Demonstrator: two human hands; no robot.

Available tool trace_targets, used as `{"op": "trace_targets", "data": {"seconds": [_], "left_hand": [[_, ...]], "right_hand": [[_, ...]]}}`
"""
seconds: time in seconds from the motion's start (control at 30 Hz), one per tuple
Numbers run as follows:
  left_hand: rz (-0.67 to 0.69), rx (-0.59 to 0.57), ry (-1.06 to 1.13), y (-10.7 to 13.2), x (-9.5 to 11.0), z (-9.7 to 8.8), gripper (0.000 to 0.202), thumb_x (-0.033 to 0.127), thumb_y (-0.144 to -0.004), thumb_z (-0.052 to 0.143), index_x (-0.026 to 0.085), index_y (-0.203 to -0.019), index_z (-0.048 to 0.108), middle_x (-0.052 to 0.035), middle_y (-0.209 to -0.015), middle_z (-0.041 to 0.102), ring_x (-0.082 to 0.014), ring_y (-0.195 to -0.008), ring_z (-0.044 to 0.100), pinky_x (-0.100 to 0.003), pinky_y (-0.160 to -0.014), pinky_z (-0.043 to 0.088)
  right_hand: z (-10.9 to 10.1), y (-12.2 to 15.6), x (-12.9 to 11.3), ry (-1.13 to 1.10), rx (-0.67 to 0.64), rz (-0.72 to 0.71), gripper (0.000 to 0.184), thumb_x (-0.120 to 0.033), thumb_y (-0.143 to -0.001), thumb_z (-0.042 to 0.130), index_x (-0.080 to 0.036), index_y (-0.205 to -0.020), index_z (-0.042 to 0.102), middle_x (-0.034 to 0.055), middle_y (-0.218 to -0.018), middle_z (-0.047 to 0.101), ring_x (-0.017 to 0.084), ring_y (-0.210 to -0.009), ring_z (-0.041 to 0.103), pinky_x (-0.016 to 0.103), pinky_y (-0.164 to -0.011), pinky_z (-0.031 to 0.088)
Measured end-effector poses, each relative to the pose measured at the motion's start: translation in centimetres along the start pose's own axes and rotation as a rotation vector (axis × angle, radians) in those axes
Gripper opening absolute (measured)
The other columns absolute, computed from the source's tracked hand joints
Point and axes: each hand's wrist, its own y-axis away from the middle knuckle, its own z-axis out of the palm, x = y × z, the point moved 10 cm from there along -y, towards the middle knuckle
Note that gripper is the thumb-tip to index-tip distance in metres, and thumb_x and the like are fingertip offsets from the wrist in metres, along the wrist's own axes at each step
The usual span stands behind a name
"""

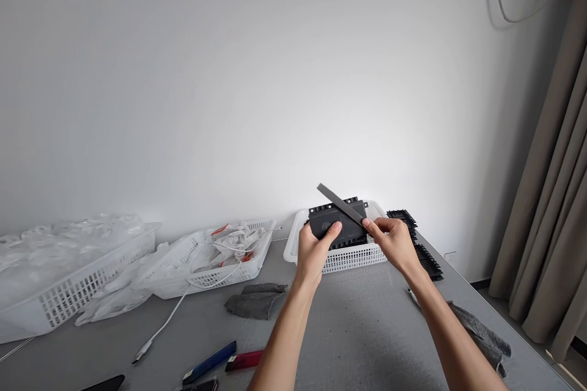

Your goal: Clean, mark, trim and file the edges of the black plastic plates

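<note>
My left hand (317,247) is closed on a flat black plastic part (324,215) with notched edges, its thumb lying across the face. My right hand (395,241) pinches one end of a flat grey metal file (338,200). The file lies slantwise over the part's upper right area, its free end pointing up and left. Whether the file presses on the part, I cannot tell. Both are held above a white plastic basket (355,259), where more black pieces show partly behind the held part.
Black notched parts (428,261) lie right of the basket near the table's edge. Grey cloths (257,301) rest on both sides of my arms. Farther left stand a white basket of cables and gloves (243,269) and one of clear plastic (92,284). Blue (210,362) and red (244,360) cutters lie in front.
</note>
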Motion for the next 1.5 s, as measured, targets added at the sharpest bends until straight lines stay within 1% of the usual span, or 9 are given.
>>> {"op": "trace_targets", "data": {"seconds": [0.33,0.43,0.7,0.93,1.03,1.2,1.27,1.4,1.5], "left_hand": [[0.081,0.096,0.015,0.1,0.9,-1.0,0.037,0.037,-0.061,0.085,0.013,-0.087,0.073,-0.0076,-0.087,0.076,-0.0235,-0.083,0.07,-0.032,-0.074,0.055],[0.076,0.075,0.005,0.2,0.8,-0.8,0.037,0.038,-0.062,0.084,0.014,-0.087,0.073,-0.0078,-0.087,0.076,-0.0244,-0.083,0.071,-0.033,-0.074,0.056],[0.059,0.085,0.017,0.1,0.4,-1.0,0.038,0.037,-0.061,0.085,0.013,-0.087,0.073,-0.0081,-0.087,0.076,-0.0244,-0.084,0.07,-0.033,-0.074,0.056],[0.064,0.097,0.06,-0.3,0.4,-1.6,0.041,0.038,-0.059,0.087,0.013,-0.088,0.073,-0.0083,-0.089,0.076,-0.0236,-0.085,0.07,-0.033,-0.077,0.055],[0.066,0.117,0.09,-0.5,0.3,-2.0,0.044,0.038,-0.056,0.088,0.013,-0.089,0.073,-0.0084,-0.089,0.076,-0.0236,-0.089,0.069,-0.033,-0.08,0.054],[0.027,0.013,0.037,-0.1,0.1,-0.4,0.042,0.038,-0.061,0.086,0.013,-0.091,0.073,-0.0093,-0.092,0.076,-0.0238,-0.089,0.069,-0.034,-0.082,0.054],[0.007,-0.019,0.02,0.3,0.1,0.2,0.042,0.039,-0.062,0.086,0.013,-0.092,0.072,-0.0098,-0.093,0.075,-0.0245,-0.089,0.069,-0.035,-0.08,0.055],[-0.014,-0.03,0.031,0.7,0.2,0.7,0.044,0.039,-0.063,0.085,0.013,-0.096,0.072,-0.01,-0.095,0.075,-0.0252,-0.088,0.069,-0.036,-0.078,0.056],[-0.017,-0.031,0.031,0.6,0.2,0.7,0.045,0.039,-0.063,0.085,0.013,-0.097,0.071,-0.0101,-0.095,0.075,-0.0253,-0.089,0.069,-0.036,-0.079,0.056]], "right_hand": [[-0.3,0.4,-0.7,0.149,0.004,-0.017,0.058,-0.064,-0.088,0.049,-0.02,-0.052,0.037,-0.0028,-0.05,0.033,0.011,-0.049,0.026,0.027,-0.047,0.02],[-0.5,0.3,-0.8,0.154,-0.006,-0.019,0.058,-0.065,-0.088,0.048,-0.021,-0.052,0.035,-0.0027,-0.05,0.033,0.011,-0.049,0.027,0.027,-0.048,0.02],[-0.7,0.3,-1.0,0.212,0.015,-0.005,0.057,-0.065,-0.088,0.048,-0.02,-0.053,0.046,-0.0009,-0.05,0.04,0.012,-0.049,0.03,0.027,-0.048,0.02],[-1.2,0.4,-0.7,0.193,0.015,0.02,0.06,-0.069,-0.086,0.05,-0.02,-0.052,0.044,-0.0014,-0.049,0.038,0.011,-0.048,0.029,0.027,-0.047,0.018],[-1.3,0.2,0.1,0.077,0.009,0.058,0.06,-0.071,-0.085,0.048,-0.02,-0.054,0.042,-0.0018,-0.05,0.038,0.011,-0.048,0.029,0.027,-0.046,0.02],[-0.2,0.3,0.9,-0.28,0.036,0.144,0.056,-0.072,-0.09,0.034,-0.021,-0.071,0.047,-0.0036,-0.056,0.037,0.012,-0.046,0.035,0.026,-0.043,0.032],[0.4,0.5,0.7,-0.316,0.023,0.166,0.051,-0.071,-0.088,0.042,-0.022,-0.076,0.047,-0.0046,-0.059,0.037,0.011,-0.046,0.037,0.025,-0.042,0.033],[0.9,0.6,0.3,-0.32,-0.001,0.153,0.045,-0.06,-0.071,0.073,-0.022,-0.079,0.048,-0.0057,-0.067,0.04,0.009,-0.047,0.036,0.023,-0.042,0.033],[1.2,0.6,0.3,-0.406,-0.021,0.168,0.044,-0.056,-0.071,0.074,-0.023,-0.078,0.046,-0.007,-0.065,0.037,0.008,-0.046,0.034,0.023,-0.04,0.032]]}}
